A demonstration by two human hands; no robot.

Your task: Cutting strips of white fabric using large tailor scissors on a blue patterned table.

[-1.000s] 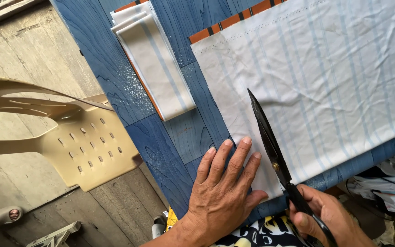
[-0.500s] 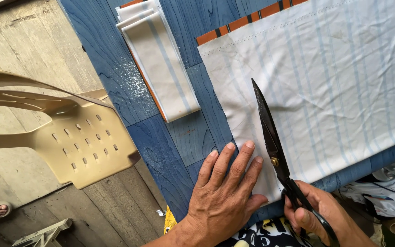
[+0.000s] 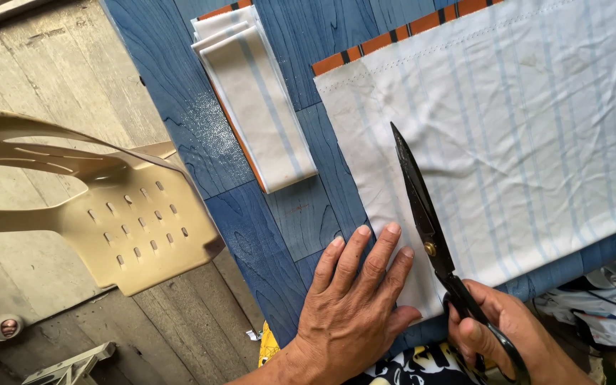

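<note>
Flat, left hand (image 3: 354, 303) on white cloth (image 3: 507, 135), right hand (image 3: 511, 339) gripping scissors (image 3: 425, 221)

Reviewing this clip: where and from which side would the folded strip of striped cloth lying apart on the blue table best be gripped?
Probably at the near end of the folded strip, coming from the table edge by the chair. That end lies flat with bare blue table around it, apart from the large cloth, left hand and scissors.
</note>
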